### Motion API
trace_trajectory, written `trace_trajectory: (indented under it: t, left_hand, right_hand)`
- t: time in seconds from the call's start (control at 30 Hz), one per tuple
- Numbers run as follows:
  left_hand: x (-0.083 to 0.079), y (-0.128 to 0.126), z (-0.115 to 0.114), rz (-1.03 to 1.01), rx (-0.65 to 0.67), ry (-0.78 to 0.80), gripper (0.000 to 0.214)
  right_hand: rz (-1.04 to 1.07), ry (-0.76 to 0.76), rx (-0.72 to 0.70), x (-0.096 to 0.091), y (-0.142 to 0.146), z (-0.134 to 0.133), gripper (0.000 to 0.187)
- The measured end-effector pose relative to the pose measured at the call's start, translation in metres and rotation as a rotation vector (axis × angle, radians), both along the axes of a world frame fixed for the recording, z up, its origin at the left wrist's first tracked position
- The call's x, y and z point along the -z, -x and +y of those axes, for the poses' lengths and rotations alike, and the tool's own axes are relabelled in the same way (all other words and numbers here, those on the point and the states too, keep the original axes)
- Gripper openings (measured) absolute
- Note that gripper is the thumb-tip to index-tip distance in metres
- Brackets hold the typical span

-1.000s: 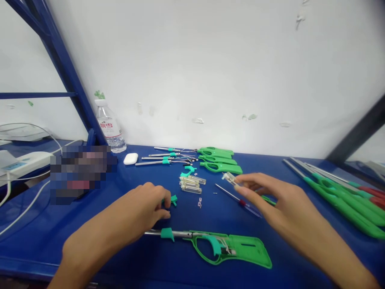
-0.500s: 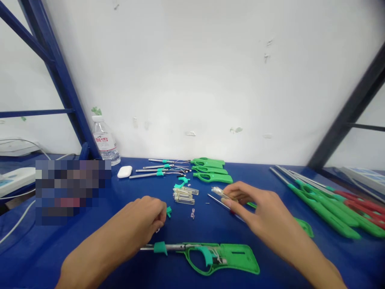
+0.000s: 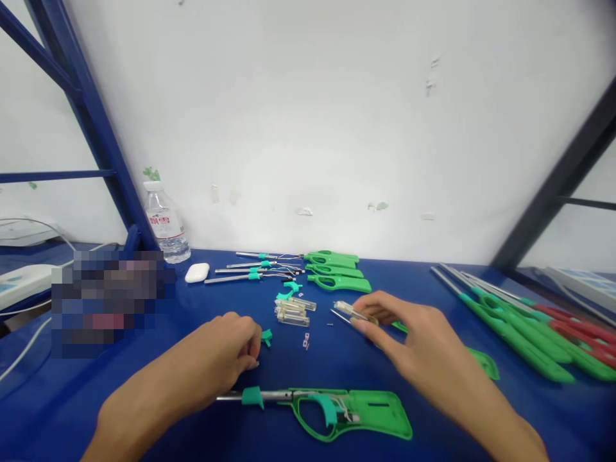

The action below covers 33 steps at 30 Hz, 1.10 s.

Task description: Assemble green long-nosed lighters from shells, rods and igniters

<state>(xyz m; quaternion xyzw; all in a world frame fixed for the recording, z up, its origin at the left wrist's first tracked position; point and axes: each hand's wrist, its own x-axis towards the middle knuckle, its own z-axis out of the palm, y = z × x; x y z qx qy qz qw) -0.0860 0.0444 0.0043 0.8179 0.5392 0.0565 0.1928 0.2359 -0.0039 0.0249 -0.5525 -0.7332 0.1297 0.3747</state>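
My right hand (image 3: 402,327) pinches a clear plastic lighter fuel tank (image 3: 342,306) between thumb and fingers. A thin metal rod (image 3: 339,316) lies under that hand, partly hidden. My left hand (image 3: 235,343) is closed, fingers curled down just above the table. Whatever its fingertips may hold is hidden. Beside it lies a small teal plastic part (image 3: 266,337). In front, between my forearms, rests an opened green lighter half-shell (image 3: 380,414) with a teal trigger (image 3: 327,408), wires and a metal tube (image 3: 274,396). Several clear fuel tanks (image 3: 293,317) lie grouped at the middle.
Green shells (image 3: 339,285) and metal tubes (image 3: 233,279) lie along the wall. Long lighters, green (image 3: 514,333) and red (image 3: 587,337), are at right. A water bottle (image 3: 166,224) and white case (image 3: 197,273) stand back left. Small pink-white pieces (image 3: 306,340) lie centrally.
The fuel tank in my right hand has tilted slightly and shifted a little left. My left hand has moved slightly left. The view has shifted a little.
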Motion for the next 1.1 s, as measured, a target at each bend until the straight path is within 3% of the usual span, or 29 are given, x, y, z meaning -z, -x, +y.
trace_trajectory:
  t: [0.2, 0.6, 0.73, 0.97, 1.1]
  left_hand:
    - [-0.005, -0.012, -0.004, 0.049, -0.004, -0.022, 0.016]
    - [-0.030, -0.033, -0.014, 0.095, -0.048, -0.010, 0.022]
    - [-0.025, -0.030, -0.012, 0.081, -0.047, -0.001, 0.023]
    - [-0.002, -0.017, 0.003, 0.029, -0.015, 0.009, 0.019]
    - [0.001, -0.017, 0.003, 0.013, 0.020, -0.030, 0.020]
  right_hand:
    - [0.019, 0.003, 0.023, 0.002, -0.001, 0.001, 0.011]
    - [-0.035, -0.008, -0.024, 0.004, 0.000, 0.002, 0.011]
    - [-0.059, 0.002, -0.032, 0.004, 0.001, 0.001, 0.012]
    - [-0.089, 0.002, -0.044, 0.005, 0.001, 0.001, 0.011]
    - [-0.110, -0.008, -0.058, 0.005, 0.002, 0.001, 0.011]
